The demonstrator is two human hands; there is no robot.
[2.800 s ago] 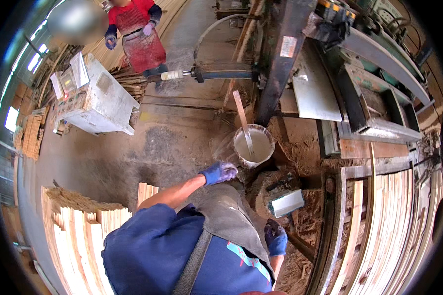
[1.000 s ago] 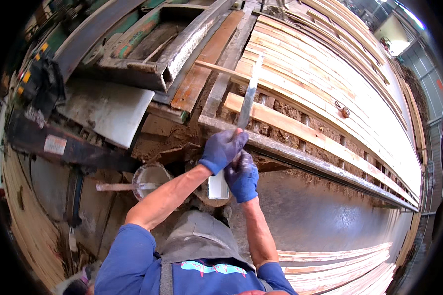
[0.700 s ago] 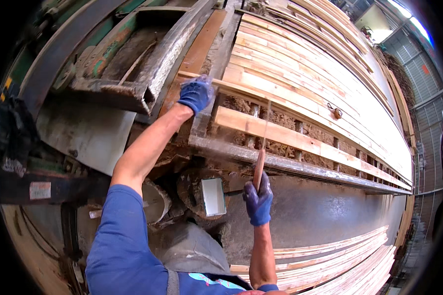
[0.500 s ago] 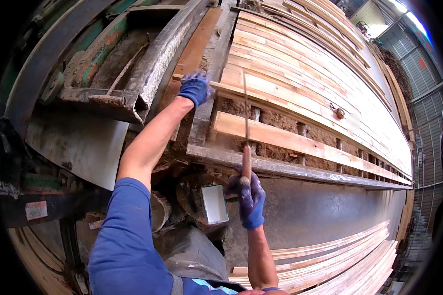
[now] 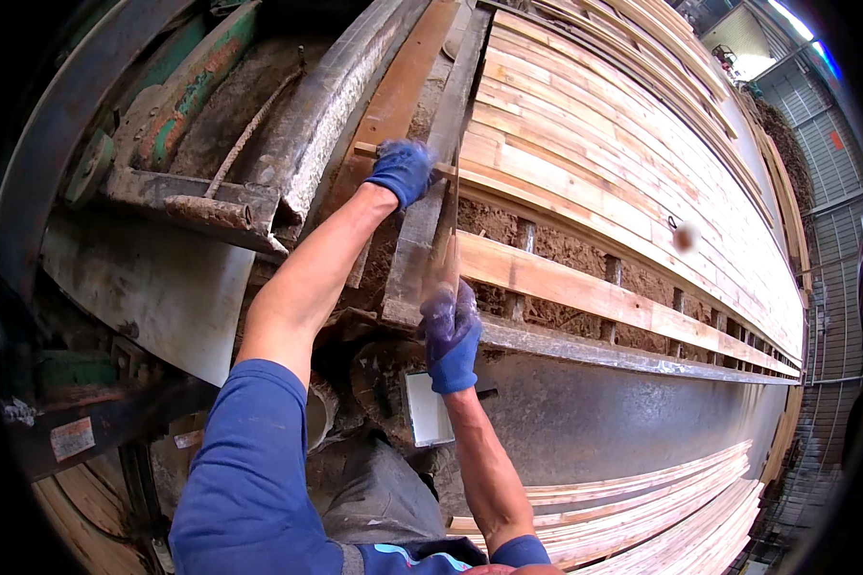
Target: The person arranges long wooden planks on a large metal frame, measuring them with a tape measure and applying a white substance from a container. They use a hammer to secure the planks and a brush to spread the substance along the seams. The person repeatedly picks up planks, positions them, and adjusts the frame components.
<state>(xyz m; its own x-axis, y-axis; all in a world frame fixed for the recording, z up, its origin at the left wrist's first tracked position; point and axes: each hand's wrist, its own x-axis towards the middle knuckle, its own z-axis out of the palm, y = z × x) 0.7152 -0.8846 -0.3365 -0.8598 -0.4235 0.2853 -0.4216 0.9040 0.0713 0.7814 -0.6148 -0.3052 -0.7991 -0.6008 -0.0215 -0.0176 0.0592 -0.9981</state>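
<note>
Blue-gloved, my left hand (image 5: 401, 172) is closed round the left end of a narrow wooden strip (image 5: 365, 149), whose tip pokes out past the fingers. The strip runs along the near edge of a wide panel of pale wooden boards (image 5: 585, 134). My right hand (image 5: 451, 335), in a stained blue glove, grips the wooden handle of a long thin blade (image 5: 453, 220). Motion smears the blade, so its exact kind is unclear. It points away from me and crosses the strip just right of my left hand. Nearer me, a loose plank (image 5: 547, 273) lies across the metal frame.
A rusty machine frame (image 5: 230, 206) stands at the left. The metal frame's front rail (image 5: 585, 347) borders the panel, with sawdust (image 5: 566, 235) between its bars. Several stacked strips (image 5: 633, 522) lie lower right. A small brown roundish object (image 5: 685, 238) rests on the panel; a white open box (image 5: 430, 410) sits below.
My right hand has moved left and slightly away from me, bringing the blade over beside my left hand. The left hand stays on the strip; the whole view has shifted a little.
</note>
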